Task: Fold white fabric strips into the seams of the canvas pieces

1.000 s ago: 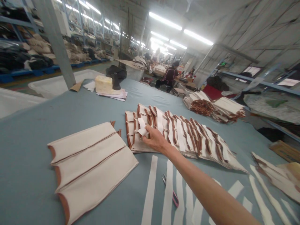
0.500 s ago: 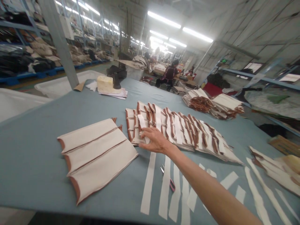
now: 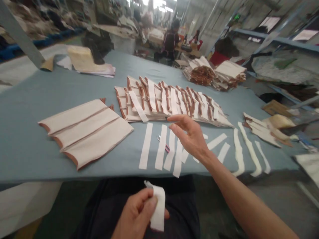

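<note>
Below table edge: left hand [image 3: 137,212] pinches a folded strip [image 3: 158,207], thumb on top, dark clothing beneath; grip narrow, strip hanging over the fingers.
Folded strip: white, looks thin, probably creases easily; best to free one layer by its end and keep it untwisted.
Over table front: right hand [image 3: 190,132], thumb and forefinger slightly parted, nothing seen held; can't tell if it touches anything.
Loose strips [image 3: 145,146]: white, roughly side by side on the blue table [image 3: 20,149], some partly behind right hand; pick up singly by one end.
Snips [image 3: 167,148]: pink handle, seem to lie under one strip; lift that strip clear of the tips.
Cream offcuts [image 3: 238,152]: wavy, right of the strips.
Panel [image 3: 87,129]: cream, brown edges, flat at left, apart from strips; keep forearms off it.
Row [image 3: 168,99]: overlapping cream pieces, white strips across; light touch advisable, could slide.
Slanted strip [image 3: 138,106]: row's left end, lower end past the front edge; worth checking angle, pressing flat.
Far table: foam block [image 3: 81,58] left, stacks [image 3: 230,71] right.
Background: seated person [image 3: 171,41], blurred.
</note>
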{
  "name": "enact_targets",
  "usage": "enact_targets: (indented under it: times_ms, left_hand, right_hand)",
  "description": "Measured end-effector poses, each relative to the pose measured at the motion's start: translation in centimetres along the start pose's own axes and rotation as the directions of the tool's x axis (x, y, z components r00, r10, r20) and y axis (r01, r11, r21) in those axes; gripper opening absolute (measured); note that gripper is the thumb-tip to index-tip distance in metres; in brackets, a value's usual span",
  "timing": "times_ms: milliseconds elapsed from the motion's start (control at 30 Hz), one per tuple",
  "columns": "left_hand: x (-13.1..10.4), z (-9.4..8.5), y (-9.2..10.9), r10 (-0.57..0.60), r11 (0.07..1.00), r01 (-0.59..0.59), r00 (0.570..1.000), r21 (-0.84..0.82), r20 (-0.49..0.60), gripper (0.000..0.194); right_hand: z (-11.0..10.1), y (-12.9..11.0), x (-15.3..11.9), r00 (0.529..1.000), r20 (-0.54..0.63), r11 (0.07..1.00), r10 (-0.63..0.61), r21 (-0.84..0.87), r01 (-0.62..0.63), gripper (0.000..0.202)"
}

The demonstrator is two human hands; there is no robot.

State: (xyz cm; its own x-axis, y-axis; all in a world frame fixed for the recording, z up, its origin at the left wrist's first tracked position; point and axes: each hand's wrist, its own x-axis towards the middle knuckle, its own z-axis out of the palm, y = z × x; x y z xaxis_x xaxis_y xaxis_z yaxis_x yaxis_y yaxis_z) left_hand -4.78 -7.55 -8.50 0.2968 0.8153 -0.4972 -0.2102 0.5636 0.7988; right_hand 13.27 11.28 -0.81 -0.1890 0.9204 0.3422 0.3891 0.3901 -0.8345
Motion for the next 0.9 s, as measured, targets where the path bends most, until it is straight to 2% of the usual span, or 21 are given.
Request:
enact_targets:
  times_ms: [100,167,267,367,533,667,767,900]
  left_hand:
    - [0.8,1.2,1.0,-0.031,0.979,0.027,0.999,-0.203,-0.018,0.058]
    - [1.1,1.9,1.3,-0.094,0.945,0.086,0.995,-0.315,-0.011,0.056]
    - [1.4,2.8,1.4,-0.144,0.918,0.123,0.989,-0.376,-0.028,0.053]
    - [1.5,3.7,1.2,-0.117,0.923,0.094,0.992,-0.374,-0.040,0.046]
    - [1.8,4.8,0.9,-0.074,0.945,0.071,0.997,-0.319,0.002,0.041]
    - [2.0,4.8,0.2,-0.028,0.977,0.037,0.999,-0.209,0.045,0.040]
    - [2.2,4.3,-0.4,0.024,0.995,-0.019,0.998,-0.099,0.055,0.040]
    - [2.7,3.5,-0.8,0.037,0.999,-0.038,0.999,0.031,0.035,0.044]
  right_hand:
    - [-1.6,-0.7,-6.5,0.999,-0.014,0.997,0.042,-0.066,-0.043,0.011]
    - [-2.1,-0.9,-10.9,1.000,0.015,0.987,0.013,-0.158,-0.010,0.017]
    - [-2.3,-0.9,-16.4,0.985,0.072,0.945,-0.156,-0.281,0.170,0.034]
    - [-1.8,-0.9,-19.7,0.946,0.122,0.869,-0.300,-0.375,0.324,0.041]
    - [-1.1,-0.6,-21.0,0.910,0.125,0.770,-0.396,-0.495,0.403,0.028]
    - [-1.1,-0.3,-20.5,0.918,0.109,0.794,-0.381,-0.471,0.385,0.012]
    - [-0.9,-0.3,-20.3,0.951,0.084,0.882,-0.297,-0.359,0.307,0.010]
    - [0.0,-0.3,-20.6,0.999,0.007,0.989,-0.050,-0.140,0.051,0.014]
